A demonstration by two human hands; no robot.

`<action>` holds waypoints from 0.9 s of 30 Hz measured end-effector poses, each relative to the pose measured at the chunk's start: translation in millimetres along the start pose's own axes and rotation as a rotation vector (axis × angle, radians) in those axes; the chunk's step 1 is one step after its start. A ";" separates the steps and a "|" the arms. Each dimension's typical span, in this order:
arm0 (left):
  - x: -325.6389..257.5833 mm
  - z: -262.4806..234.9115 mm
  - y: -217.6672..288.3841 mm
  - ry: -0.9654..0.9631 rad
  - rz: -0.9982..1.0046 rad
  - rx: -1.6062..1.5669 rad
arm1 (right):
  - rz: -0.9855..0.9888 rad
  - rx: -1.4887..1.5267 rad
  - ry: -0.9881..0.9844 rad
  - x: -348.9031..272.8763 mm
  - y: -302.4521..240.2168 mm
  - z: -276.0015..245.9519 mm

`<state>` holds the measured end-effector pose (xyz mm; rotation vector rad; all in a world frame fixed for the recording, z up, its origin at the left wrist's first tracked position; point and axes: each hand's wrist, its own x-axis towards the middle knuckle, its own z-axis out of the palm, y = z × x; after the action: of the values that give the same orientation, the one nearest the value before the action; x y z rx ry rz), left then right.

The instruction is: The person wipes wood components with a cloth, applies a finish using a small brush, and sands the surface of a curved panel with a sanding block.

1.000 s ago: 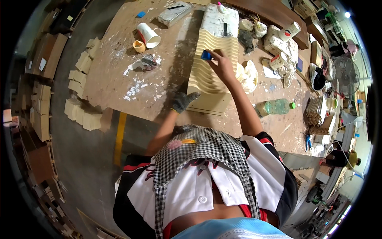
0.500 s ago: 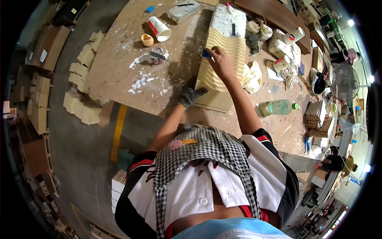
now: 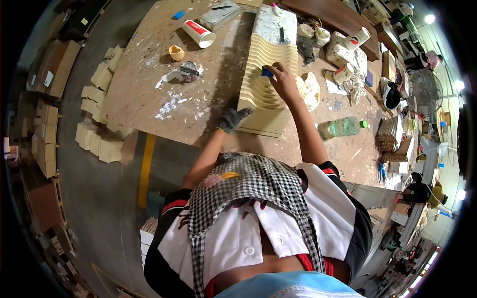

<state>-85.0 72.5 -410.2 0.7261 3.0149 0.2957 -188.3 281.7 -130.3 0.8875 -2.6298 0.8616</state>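
A long cream panel (image 3: pixel 253 87) with a row of wavy ridges lies across the paint-spotted workbench, its near end plain and flat. My right hand (image 3: pixel 283 82) is over the ridges, thumb and fingers closed on a small blue block (image 3: pixel 267 72). The block is at the ridges' surface, around the middle of their length. My left hand (image 3: pixel 233 119), in a dark grey glove, grips the panel's near left edge. Part of its fingers is hidden.
Left on the workbench (image 3: pixel 134 104) are a paper cup (image 3: pixel 198 34), a small orange pot (image 3: pixel 176 52) and white paint smears. Right of the panel are a plastic bottle (image 3: pixel 343 127), crumpled plastic (image 3: pixel 310 92), more cups and rags. A white-smeared slab (image 3: pixel 273 25) adjoins the far end.
My right hand has carried the blue block from the panel's left side rightward, across the ridges. My left hand stays at the near left edge. The whole view has shifted slightly.
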 end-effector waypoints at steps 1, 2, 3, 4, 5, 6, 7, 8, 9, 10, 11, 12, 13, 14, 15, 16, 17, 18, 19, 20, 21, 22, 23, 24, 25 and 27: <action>2.3 -27.6 8.3 -0.113 -0.079 -0.194 | -0.018 -0.101 0.010 -6.7 11.1 -4.8; 3.3 -47.1 15.3 -0.174 -0.207 -0.422 | -0.035 -0.204 -0.004 -9.3 18.1 -4.7; 3.7 -68.9 23.1 -0.209 -0.264 -0.529 | -0.023 -0.209 -0.003 -11.6 20.1 -6.4; 3.3 -91.5 30.9 -0.237 -0.330 -0.632 | -0.015 -0.156 0.027 -9.7 18.5 -9.7; 2.5 -114.4 38.6 -0.234 -0.342 -0.534 | -0.007 -0.101 0.057 -7.2 16.2 -11.6; -0.8 -114.4 37.0 -0.223 -0.357 -0.485 | -0.003 -0.048 0.040 -0.9 7.5 -10.4; -3.5 -117.5 37.7 -0.218 -0.369 -0.437 | 0.023 -0.010 0.009 2.3 -0.2 -8.0; -5.2 -107.8 33.3 -0.193 -0.277 -0.365 | -0.001 0.004 -0.005 1.4 -0.8 -4.2; -7.4 -97.8 28.8 -0.179 -0.233 -0.330 | -0.027 0.018 -0.020 0.9 -0.5 -0.8; -8.5 -88.2 24.4 -0.165 -0.188 -0.295 | -0.029 0.018 -0.021 -2.2 1.1 -1.5; -9.8 -78.4 20.4 -0.117 -0.143 -0.273 | -0.005 -0.025 -0.064 -8.4 4.0 -5.3; -10.6 -64.6 15.4 -0.090 -0.126 -0.264 | 0.013 -0.068 -0.109 -11.3 8.6 -9.5; -11.7 -51.9 10.4 -0.061 -0.111 -0.253 | -0.040 -0.195 -0.102 -14.1 17.6 -11.7; -16.0 -32.9 4.0 0.077 -0.120 -0.314 | -0.066 -0.241 -0.117 -11.8 17.4 -16.8; -14.9 -32.2 7.9 0.138 -0.114 -0.347 | -0.072 -0.292 -0.127 -13.1 18.4 -22.1; -15.6 -32.4 9.7 0.201 -0.111 -0.380 | -0.069 -0.291 -0.131 -10.8 17.5 -22.8; -13.8 -32.1 14.6 0.070 -0.162 -0.167 | -0.091 -0.233 -0.100 -5.3 15.7 -21.0; -10.2 -44.9 18.5 0.001 -0.175 -0.061 | -0.098 -0.182 -0.063 -4.4 17.5 -20.3; -7.2 -58.6 22.2 -0.070 -0.180 0.046 | -0.084 -0.186 -0.059 -4.2 18.6 -17.0; -4.1 -77.8 21.5 -0.095 -0.207 -0.237 | -0.095 -0.133 -0.064 -4.5 20.6 -12.7; -5.2 -77.7 19.7 -0.100 -0.231 -0.381 | -0.127 -0.075 -0.076 -1.9 18.7 -9.1; -6.0 -78.0 17.8 -0.104 -0.256 -0.522 | -0.107 -0.082 -0.117 -1.6 17.3 -8.2; -6.0 -76.5 19.2 0.044 -0.300 -0.684 | -0.111 -0.082 -0.117 -1.7 19.5 -11.9; -5.9 -77.3 20.3 0.118 -0.326 -0.766 | -0.157 -0.194 -0.151 -2.9 28.1 -17.5; -4.6 -83.7 23.8 0.189 -0.343 -0.847 | -0.197 -0.305 -0.187 -4.5 31.6 -24.8; -5.1 -87.0 27.0 0.217 -0.344 -0.917 | -0.080 -0.393 -0.204 -9.6 31.9 -47.4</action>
<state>-74.5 78.4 -319.8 0.0892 2.6122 1.6369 -198.8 335.3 -110.8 1.0027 -2.7684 0.2270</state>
